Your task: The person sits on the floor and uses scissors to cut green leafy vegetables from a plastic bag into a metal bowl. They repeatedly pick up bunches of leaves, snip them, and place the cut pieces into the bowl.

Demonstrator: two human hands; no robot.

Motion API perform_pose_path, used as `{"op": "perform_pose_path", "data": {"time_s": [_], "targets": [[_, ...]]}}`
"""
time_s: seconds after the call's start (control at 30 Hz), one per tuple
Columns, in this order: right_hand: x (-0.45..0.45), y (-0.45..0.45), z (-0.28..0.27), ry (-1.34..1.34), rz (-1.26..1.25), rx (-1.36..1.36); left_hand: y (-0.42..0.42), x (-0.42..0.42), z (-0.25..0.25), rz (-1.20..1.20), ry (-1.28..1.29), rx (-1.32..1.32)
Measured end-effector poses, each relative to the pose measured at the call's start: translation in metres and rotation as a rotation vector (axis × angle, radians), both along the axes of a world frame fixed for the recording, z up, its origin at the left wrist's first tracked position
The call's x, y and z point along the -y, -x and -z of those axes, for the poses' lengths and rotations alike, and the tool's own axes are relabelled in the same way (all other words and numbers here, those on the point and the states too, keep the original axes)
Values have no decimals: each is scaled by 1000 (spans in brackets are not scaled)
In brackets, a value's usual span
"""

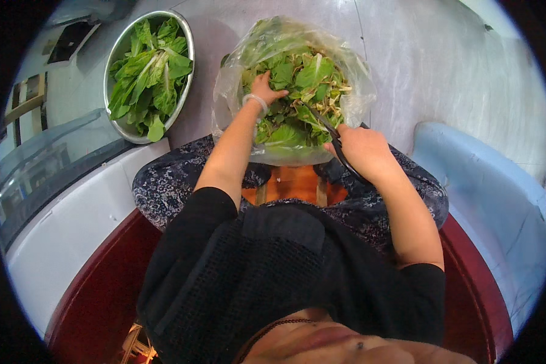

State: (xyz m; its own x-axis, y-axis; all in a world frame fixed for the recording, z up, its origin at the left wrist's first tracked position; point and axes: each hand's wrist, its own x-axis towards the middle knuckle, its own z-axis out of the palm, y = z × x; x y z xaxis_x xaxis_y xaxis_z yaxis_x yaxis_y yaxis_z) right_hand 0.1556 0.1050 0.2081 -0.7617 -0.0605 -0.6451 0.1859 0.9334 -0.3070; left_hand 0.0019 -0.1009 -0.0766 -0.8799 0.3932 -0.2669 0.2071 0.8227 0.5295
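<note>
A clear plastic bag [361, 91], its mouth spread wide, stands before me full of leafy green vegetables [316, 73] with pale roots and stems among them. My left hand [265, 88] reaches into the left part of the leaves, thumb and forefinger apart; its other fingertips are hidden. Black-handled scissors [339, 148] are gripped in my right hand [364, 148] at the bag's right front edge. Their blades point up and left over the greens, towards my left hand.
To the left on the pale floor [400, 68] is a metal basin [191, 41] heaped with leafy greens [152, 82]. A glass-topped piece of furniture [50, 168] stands left of me. A light blue surface [482, 168] rises on my right.
</note>
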Motion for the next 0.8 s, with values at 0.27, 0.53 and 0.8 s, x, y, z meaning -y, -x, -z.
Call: {"op": "perform_pose_path", "data": {"time_s": [0.27,0.53,0.8], "targets": [[-10,-1,9,-11,52,-28,-22,-15,-77,-751,-779,672],[-21,3,-2,-34,143,-120,-84,-7,-56,-661,-741,937],[-17,2,-4,-23,120,-134,-5,-62,-98,-415,-279,52]]}}
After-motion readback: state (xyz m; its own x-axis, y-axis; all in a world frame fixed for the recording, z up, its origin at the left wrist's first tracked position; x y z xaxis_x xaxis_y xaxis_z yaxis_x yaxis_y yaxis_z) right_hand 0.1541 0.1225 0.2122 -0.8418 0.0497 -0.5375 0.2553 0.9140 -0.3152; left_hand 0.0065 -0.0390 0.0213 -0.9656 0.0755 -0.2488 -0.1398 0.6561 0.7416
